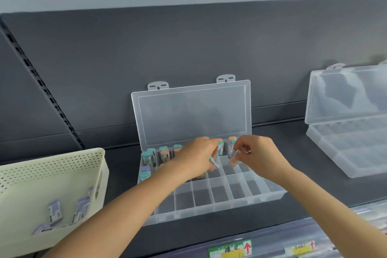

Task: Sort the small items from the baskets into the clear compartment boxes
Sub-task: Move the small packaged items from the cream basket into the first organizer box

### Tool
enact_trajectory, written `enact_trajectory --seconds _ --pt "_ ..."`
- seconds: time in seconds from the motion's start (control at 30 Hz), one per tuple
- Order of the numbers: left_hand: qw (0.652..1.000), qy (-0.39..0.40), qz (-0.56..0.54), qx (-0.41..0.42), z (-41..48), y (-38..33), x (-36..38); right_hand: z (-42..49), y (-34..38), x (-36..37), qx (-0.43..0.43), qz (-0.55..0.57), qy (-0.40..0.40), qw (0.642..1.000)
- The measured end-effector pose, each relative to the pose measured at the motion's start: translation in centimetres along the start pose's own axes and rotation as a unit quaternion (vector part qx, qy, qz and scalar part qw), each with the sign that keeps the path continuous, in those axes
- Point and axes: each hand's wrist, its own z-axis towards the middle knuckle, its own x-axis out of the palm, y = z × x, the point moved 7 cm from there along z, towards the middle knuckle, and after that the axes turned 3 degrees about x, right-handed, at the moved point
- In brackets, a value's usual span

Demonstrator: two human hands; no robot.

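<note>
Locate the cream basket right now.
Head view, lower left: the cream basket sits on the dark shelf, left of the open compartment box, with purple-labelled items inside.

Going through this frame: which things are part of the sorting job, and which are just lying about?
Job: centre box; basket with purple items; left hand pinching a teal-capped item; right hand holding a peach item; open second box.
Lying about: shelf labels; wrapped goods below.

Hands, left (199, 154) and right (258, 153), with small items (233, 159) over compartment box (222, 199)
</note>
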Motion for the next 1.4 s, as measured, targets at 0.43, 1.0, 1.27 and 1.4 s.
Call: enact_trajectory --seconds 0.43,1.0,1.27,1.4 --pt "0.999 -0.013 0.012 -0.029 1.3 0.6 2.4 1.0 0.6 3.9 -0.071 -0.065 0.112 0.989" --pt "0.999 -0.028 0.023 -0.033 1.3 1.1 2.5 0.6 0.7 3.5 -0.056 -0.025 0.109 0.992" --pt "0.998 -0.036 0.007 -0.042 0.7 1.4 2.1 0.4 0.5 3.2 -0.054 -0.021 0.103 0.993" --pt "0.997 -0.044 -0.019 -0.054 -0.4 1.9 0.8 0.5 1.2 2.1 -0.072 -0.009 0.085 0.994"
